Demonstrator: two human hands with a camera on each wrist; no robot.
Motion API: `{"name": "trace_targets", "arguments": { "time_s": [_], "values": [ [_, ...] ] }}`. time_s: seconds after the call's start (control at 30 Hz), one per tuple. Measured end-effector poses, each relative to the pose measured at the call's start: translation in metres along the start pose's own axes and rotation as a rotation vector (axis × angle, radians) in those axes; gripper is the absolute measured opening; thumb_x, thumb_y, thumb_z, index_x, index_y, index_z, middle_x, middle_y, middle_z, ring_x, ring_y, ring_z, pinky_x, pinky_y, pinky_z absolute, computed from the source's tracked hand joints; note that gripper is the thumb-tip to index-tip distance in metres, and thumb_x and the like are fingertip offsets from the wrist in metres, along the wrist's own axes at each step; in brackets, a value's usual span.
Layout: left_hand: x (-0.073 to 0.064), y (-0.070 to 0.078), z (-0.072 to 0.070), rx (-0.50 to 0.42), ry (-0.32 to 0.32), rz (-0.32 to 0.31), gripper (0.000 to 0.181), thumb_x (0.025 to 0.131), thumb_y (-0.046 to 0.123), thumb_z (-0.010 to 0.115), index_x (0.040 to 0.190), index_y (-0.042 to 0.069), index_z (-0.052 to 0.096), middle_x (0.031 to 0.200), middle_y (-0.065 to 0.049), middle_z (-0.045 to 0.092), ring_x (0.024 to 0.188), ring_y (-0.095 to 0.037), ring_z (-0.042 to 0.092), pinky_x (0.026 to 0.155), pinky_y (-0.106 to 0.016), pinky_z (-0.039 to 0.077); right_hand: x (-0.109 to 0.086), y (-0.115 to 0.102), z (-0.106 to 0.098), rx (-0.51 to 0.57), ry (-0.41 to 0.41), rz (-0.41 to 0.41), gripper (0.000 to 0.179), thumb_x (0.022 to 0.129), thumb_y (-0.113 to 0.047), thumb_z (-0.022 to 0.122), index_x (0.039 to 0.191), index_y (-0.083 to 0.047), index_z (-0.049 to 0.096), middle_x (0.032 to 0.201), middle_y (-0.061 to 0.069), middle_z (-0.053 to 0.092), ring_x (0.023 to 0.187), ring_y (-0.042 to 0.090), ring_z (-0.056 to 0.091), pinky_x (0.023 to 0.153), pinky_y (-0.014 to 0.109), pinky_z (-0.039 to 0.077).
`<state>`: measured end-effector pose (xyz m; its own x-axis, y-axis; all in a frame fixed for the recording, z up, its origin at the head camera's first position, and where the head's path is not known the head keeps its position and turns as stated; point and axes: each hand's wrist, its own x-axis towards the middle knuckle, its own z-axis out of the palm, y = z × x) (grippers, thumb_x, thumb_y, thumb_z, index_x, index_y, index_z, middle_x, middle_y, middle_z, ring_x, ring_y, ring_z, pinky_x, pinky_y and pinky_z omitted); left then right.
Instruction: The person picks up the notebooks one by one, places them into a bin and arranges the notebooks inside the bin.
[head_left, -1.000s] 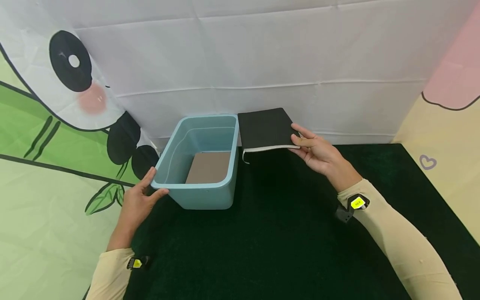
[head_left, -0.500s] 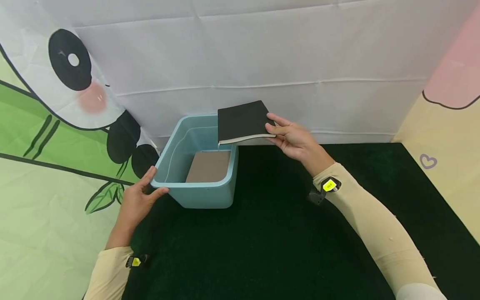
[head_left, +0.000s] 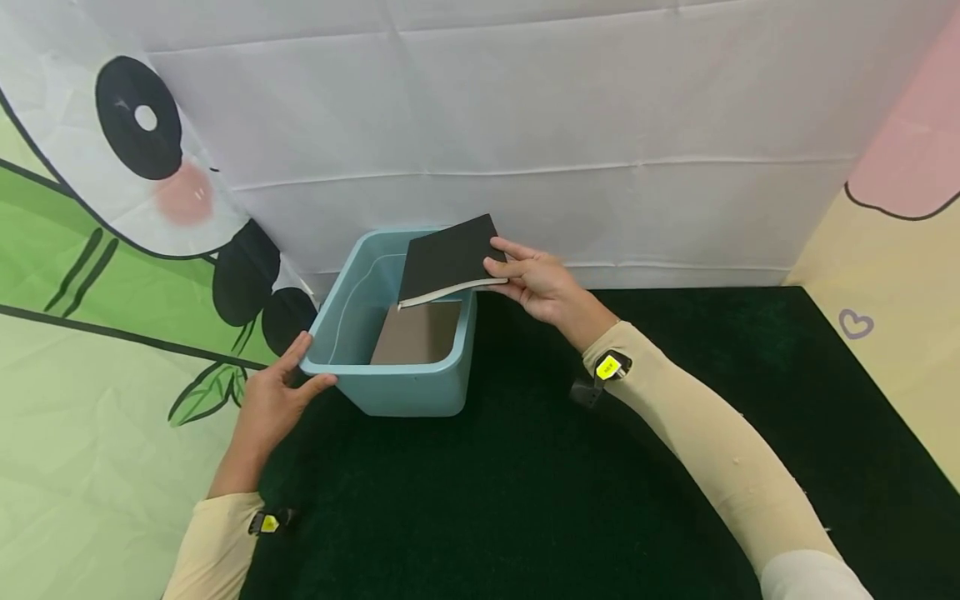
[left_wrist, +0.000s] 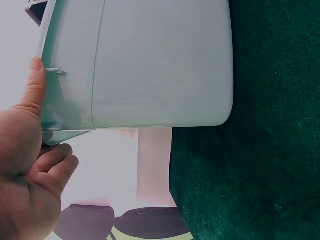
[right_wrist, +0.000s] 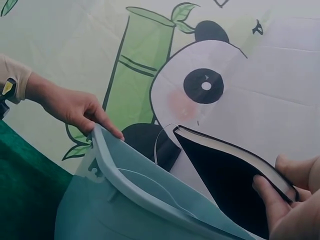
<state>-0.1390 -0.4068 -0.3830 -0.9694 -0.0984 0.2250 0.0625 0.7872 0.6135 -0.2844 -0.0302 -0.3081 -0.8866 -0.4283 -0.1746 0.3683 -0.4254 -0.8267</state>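
A black notebook with pale page edges is tilted over the right part of a light blue plastic bin. My right hand pinches its right end between thumb and fingers. In the right wrist view a thin ribbon hangs from the far end of the notebook. My left hand holds the bin's near left corner at the rim, thumb along the near side and fingers at the left side. Inside the bin lies a flat grey-brown rectangular thing, its far part hidden under the notebook.
The bin stands on a table with a dark green cloth. Behind it rises a white fabric backdrop. A printed panda panel closes the left side, and a cream and pink panel the right.
My right hand has carried the notebook leftward, from beside the bin's right rim to over its opening, where it now tilts down at the left. My left hand has stayed at the corner.
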Motion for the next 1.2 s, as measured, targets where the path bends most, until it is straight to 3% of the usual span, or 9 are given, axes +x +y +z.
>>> {"name": "trace_targets", "arguments": {
  "time_s": [0.37,0.53,0.63,0.8,0.97,1.2],
  "values": [
    [0.001,-0.002,-0.002,0.019,-0.001,0.01,0.084,0.094,0.045,0.072,0.161,0.02,0.029,0.165,-0.008,0.027,0.142,-0.05,0.039,0.107,-0.067,0.039,0.018,0.023,0.021,-0.103,0.043,0.006,0.056,0.095,0.006,0.067,0.147,-0.01,0.056,0.168,0.007,0.026,0.1,0.013,0.07,0.103,0.038,0.053],
    [0.001,-0.001,-0.003,0.02,-0.008,0.003,0.084,0.094,0.046,0.071,0.161,0.02,0.028,0.165,-0.006,0.026,0.142,-0.049,0.04,0.107,-0.066,0.04,0.023,0.032,0.027,-0.132,0.053,0.001,0.057,0.094,0.006,0.068,0.147,-0.01,0.056,0.151,0.012,0.052,0.09,0.01,0.071,0.101,0.038,0.055],
    [0.002,0.0,-0.003,0.015,-0.017,-0.006,0.084,0.094,0.047,0.07,0.161,0.022,0.027,0.166,-0.006,0.025,0.142,-0.05,0.039,0.107,-0.067,0.039,0.023,0.036,0.031,-0.137,0.064,-0.001,0.057,0.094,0.006,0.069,0.147,-0.009,0.056,0.14,0.016,0.06,0.091,0.012,0.072,0.095,0.036,0.058],
    [0.001,0.0,-0.003,0.018,-0.012,-0.001,0.084,0.094,0.047,0.071,0.161,0.021,0.028,0.165,-0.006,0.026,0.142,-0.049,0.039,0.107,-0.067,0.039,0.023,0.042,0.04,-0.137,0.076,0.013,0.054,0.093,0.006,0.069,0.145,-0.008,0.059,0.136,0.016,0.064,0.108,0.02,0.072,0.089,0.033,0.061],
    [0.0,0.0,-0.002,0.014,-0.011,0.001,0.084,0.094,0.045,0.071,0.161,0.017,0.029,0.165,-0.007,0.026,0.142,-0.05,0.039,0.107,-0.067,0.039,0.02,0.047,0.046,-0.124,0.065,0.042,0.051,0.094,0.005,0.068,0.143,-0.006,0.059,0.135,0.019,0.065,0.127,0.03,0.063,0.096,0.038,0.058],
    [0.0,-0.001,0.0,0.001,-0.005,0.01,0.083,0.094,0.043,0.072,0.161,0.019,0.03,0.165,-0.007,0.027,0.142,-0.05,0.039,0.107,-0.067,0.039,0.011,0.05,0.044,-0.293,0.026,0.01,0.049,0.095,-0.004,0.072,0.142,-0.003,0.06,0.133,0.018,0.065,0.119,0.03,0.068,0.089,0.032,0.061]
  ]
}}
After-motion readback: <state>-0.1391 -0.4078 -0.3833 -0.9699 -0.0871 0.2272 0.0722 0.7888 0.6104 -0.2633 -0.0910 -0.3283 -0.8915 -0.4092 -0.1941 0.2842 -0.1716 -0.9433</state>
